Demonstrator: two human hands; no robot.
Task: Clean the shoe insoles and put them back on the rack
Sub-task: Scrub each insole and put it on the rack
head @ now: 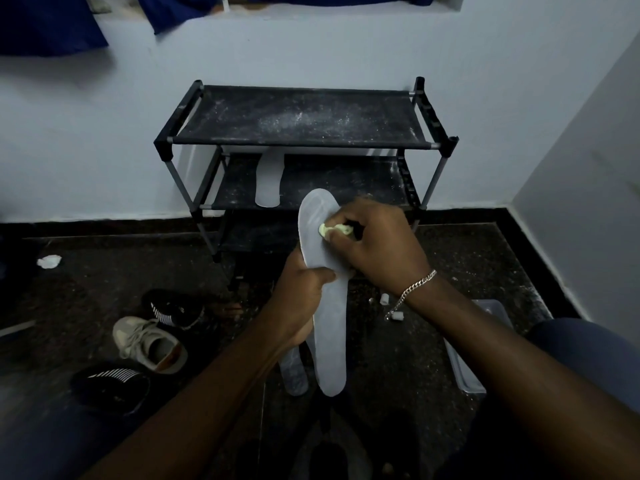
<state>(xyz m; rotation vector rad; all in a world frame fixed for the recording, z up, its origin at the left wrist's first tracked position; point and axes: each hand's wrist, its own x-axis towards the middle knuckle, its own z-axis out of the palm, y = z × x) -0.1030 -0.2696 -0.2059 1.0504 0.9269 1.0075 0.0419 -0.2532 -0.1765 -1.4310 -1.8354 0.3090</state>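
The left hand [301,296] holds a pale grey insole [329,341] about its middle; the grip is closed around it, thumb on the front face, and the insole stands almost upright in the air before the rack [298,116]. The right hand [377,244] has its grip closed on a small yellow-green cloth [332,231], which it presses against the upper part of this insole. A chain bracelet [415,284] is on the right wrist.

A second insole [268,181] lies on the middle shelf of the rack, near its left end. A third insole [294,374] lies on the floor, just behind the held one. On the left part of the floor there are a beige shoe [149,342] and two black shoes [173,308]. A grey tray [464,368] is near the right wall.
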